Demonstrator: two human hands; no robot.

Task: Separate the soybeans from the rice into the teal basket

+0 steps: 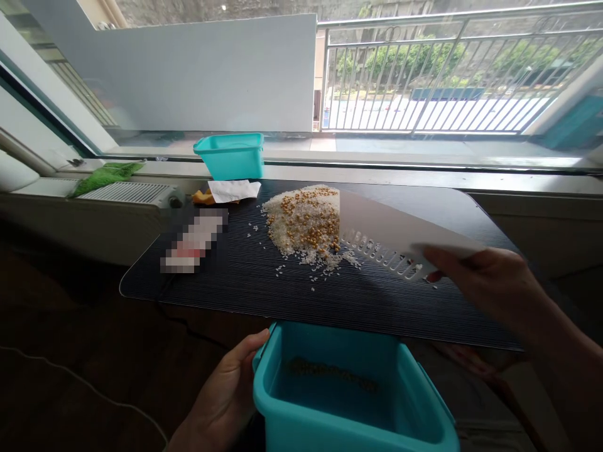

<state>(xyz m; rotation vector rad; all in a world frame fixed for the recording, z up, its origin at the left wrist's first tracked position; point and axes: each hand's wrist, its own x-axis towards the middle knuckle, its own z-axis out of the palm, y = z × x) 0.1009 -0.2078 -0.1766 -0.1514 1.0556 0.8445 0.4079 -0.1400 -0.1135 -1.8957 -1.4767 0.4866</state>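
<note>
My left hand [226, 386] grips the left rim of a teal plastic bin [325, 433] just below the table's front edge. Inside that bin, a thin strip of grains lies along the bottom. With its fingers closed, my right hand [494, 276] holds the right end of a flat white plastic sheet [396, 223] that has a row of slots along its lower edge. The sheet's left end meets a heap of white rice mixed with yellow soybean-like beans [301, 220] on the dark table. Loose rice grains are scattered around the heap.
The black wood-grain table [245, 282] stands against a window sill. A second teal bin [233, 157] sits at the back left, behind a white paper [234, 191] on something yellow. A blurred-out object [195, 242] lies at left. A radiator [129, 194] carries a green cloth [107, 177].
</note>
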